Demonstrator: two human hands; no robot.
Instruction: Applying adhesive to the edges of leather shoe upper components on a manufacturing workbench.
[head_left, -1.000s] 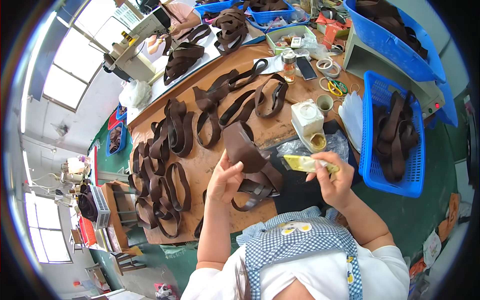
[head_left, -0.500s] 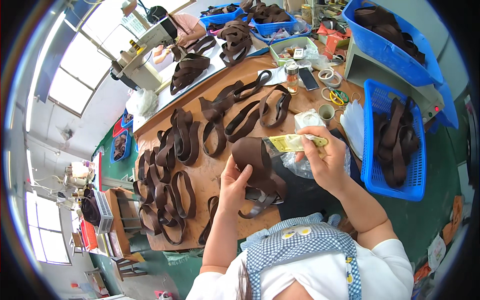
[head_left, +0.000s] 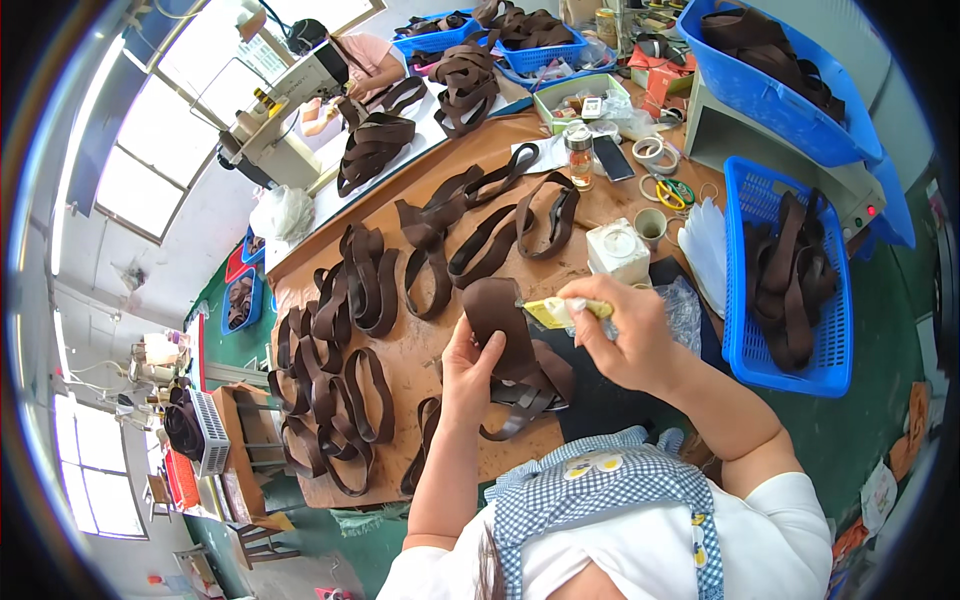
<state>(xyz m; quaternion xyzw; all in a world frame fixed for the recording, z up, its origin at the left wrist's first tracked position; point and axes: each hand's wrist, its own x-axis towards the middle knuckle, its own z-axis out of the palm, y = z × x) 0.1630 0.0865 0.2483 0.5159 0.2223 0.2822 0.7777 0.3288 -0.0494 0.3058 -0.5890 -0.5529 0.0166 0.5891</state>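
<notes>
The long wooden table (head_left: pixel 420 345) fills the middle of the view, and everything else sits against it. Across its far and left parts lie many dark brown strap loops (head_left: pixel 355 285), some overlapping, some spread singly. Just off the table's right end stands a blue plastic basket (head_left: pixel 745 345) with more brown straps heaped inside. At the table's near edge, in front of the person, the left hand (head_left: pixel 470 365) grips a brown strap piece (head_left: pixel 500 320), fingers curled round its lower part so the wide band stands up from the table. Beside it, to the right, the right hand (head_left: pixel 630 340) pinches a small yellow tool (head_left: pixel 555 312), fingers closed narrowly on it, its tip touching the strap's right edge. Farther back on the table sits a small white box (head_left: pixel 618 252).
</notes>
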